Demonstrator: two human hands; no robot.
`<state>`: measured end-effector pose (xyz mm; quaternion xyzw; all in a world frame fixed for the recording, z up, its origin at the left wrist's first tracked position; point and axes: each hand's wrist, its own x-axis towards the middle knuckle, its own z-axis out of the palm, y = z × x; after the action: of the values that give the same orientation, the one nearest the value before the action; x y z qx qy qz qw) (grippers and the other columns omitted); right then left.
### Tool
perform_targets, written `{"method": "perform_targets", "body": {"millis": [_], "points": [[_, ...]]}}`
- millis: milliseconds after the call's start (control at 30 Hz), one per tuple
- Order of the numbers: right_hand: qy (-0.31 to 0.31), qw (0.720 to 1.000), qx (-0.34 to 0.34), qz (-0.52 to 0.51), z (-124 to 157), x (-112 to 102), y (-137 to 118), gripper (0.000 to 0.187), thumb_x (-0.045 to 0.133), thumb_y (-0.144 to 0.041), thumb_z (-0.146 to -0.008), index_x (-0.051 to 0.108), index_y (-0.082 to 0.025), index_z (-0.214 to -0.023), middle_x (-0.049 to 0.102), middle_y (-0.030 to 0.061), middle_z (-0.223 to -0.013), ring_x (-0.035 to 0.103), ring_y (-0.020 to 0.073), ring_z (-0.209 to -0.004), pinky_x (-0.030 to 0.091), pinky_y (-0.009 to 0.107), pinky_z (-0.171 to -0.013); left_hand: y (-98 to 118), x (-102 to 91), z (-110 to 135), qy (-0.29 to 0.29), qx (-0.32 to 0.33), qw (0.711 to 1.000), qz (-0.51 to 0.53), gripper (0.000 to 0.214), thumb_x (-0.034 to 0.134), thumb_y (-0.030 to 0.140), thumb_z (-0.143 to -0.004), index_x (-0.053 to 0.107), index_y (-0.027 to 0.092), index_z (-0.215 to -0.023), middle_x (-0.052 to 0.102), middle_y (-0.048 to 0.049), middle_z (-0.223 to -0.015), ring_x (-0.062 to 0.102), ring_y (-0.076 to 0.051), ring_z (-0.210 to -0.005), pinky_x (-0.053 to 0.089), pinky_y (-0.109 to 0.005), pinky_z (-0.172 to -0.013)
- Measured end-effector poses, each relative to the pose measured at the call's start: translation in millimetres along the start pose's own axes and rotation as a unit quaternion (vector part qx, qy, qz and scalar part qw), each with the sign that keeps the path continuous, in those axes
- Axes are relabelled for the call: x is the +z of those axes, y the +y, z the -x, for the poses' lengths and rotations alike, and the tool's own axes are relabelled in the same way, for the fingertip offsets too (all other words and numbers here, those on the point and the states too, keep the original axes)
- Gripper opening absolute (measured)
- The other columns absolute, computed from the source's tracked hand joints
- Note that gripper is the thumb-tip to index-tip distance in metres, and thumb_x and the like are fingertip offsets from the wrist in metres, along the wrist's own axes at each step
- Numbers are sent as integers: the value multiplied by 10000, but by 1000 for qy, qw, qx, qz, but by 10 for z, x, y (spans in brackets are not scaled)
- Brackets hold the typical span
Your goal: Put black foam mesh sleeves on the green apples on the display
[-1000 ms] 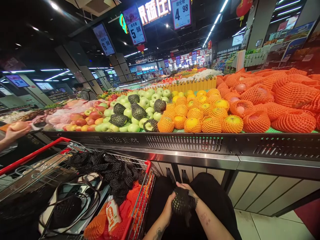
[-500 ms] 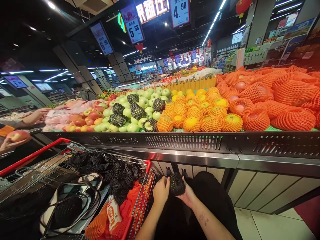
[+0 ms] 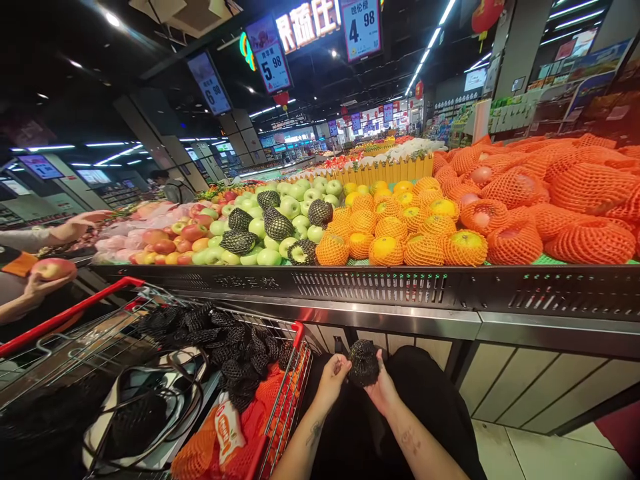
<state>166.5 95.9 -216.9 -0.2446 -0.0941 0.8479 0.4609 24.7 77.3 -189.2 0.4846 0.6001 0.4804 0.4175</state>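
In my right hand (image 3: 384,388) rests a round fruit in a black foam net (image 3: 364,363), held just in front of the display stand and above my dark-clad knees. The net covers nearly all of it, so the fruit's kind is hard to tell. My left hand (image 3: 334,379) has thumb and forefinger pinched together at the net's left edge. Ahead on the stand lie green apples (image 3: 270,257), several wrapped in similar black nets (image 3: 279,224).
A shopping cart (image 3: 299,333) at left holds a heap of black foam nets (image 3: 200,327), orange nets (image 3: 193,453) and a bag (image 3: 117,427). Oranges in nets (image 3: 387,251) and orange-netted fruit (image 3: 593,240) fill the stand's right. Another person's hand (image 3: 37,287) holds an apple (image 3: 54,269).
Both my hands and the netted fruit sit slightly further right in view. My left wrist has turned, showing its inner side, with the fingers pinching. The other person's apple has shifted right.
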Motion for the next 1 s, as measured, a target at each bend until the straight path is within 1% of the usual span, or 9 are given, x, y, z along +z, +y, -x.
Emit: {"method": "perform_targets", "body": {"millis": [200,300,400,467,533,600,733,867,1000], "points": [[62,997,-29,25,-21,-21,-17,659,691,-730,-660,726,-174,-1011,780,136,-1026,668,329,-1111,538,479,-908,-65,10,20,33,65,997,5,464,594,647,-776,483,197,-766,472,30,-679,494,-121,-629,440,-246,-605],[113,991,-51,52,-46,-66,-24,578,703,-684,-689,712,-210,-1019,787,106,-989,711,312,-1012,567,458,-823,-5,-14,130,45,116,992,-22,373,626,506,-804,565,191,-993,588,-61,-952,584,-203,-891,496,-353,-811],[134,986,-63,81,-47,-85,-2,494,772,-592,-673,714,-227,-1001,791,71,-910,733,286,-897,576,392,-714,105,-39,242,-40,224,965,-132,687,702,363,-751,436,229,-1371,446,-138,-1419,420,-313,-1321,351,-514,-1103],[133,984,-70,92,-33,-69,28,447,819,-531,-643,720,-238,-965,788,38,-862,730,254,-842,563,333,-663,153,-35,267,-106,260,934,-220,882,758,306,-699,330,265,-1469,340,-131,-1530,285,-347,-1430,249,-579,-1165],[123,985,-73,92,-13,-37,56,397,836,-506,-630,723,-243,-904,779,14,-827,718,221,-794,543,289,-628,157,-15,247,-109,252,926,-260,944,787,254,-672,306,295,-1483,333,-118,-1543,259,-349,-1450,237,-601,-1172],[104,988,-71,84,11,-5,66,349,838,-494,-637,722,-244,-851,770,1,-811,700,188,-749,519,254,-592,134,9,205,-66,240,934,-256,915,779,223,-688,315,305,-1473,318,-116,-1547,274,-341,-1451,265,-597,-1166],[54,995,-59,55,45,16,39,312,846,-424,-662,726,-272,-906,771,-22,-894,687,152,-770,503,226,-598,132,29,160,-20,232,947,-221,802,766,231,-727,383,306,-1428,208,-117,-1584,283,-340,-1454,311,-567,-1156],[22,999,-20,27,40,6,28,410,818,-510,-662,732,-260,-976,785,7,-958,705,198,-867,538,292,-677,230,18,175,-64,266,931,-241,823,759,182,-707,387,324,-1428,289,-107,-1550,314,-326,-1439,320,-559,-1156],[-7,1000,5,5,46,29,11,518,801,-579,-639,748,-184,-971,792,80,-987,695,272,-1002,530,407,-889,260,-6,142,-94,304,905,-281,937,784,224,-669,305,304,-1471,420,-123,-1469,385,-327,-1389,343,-572,-1139]]}}
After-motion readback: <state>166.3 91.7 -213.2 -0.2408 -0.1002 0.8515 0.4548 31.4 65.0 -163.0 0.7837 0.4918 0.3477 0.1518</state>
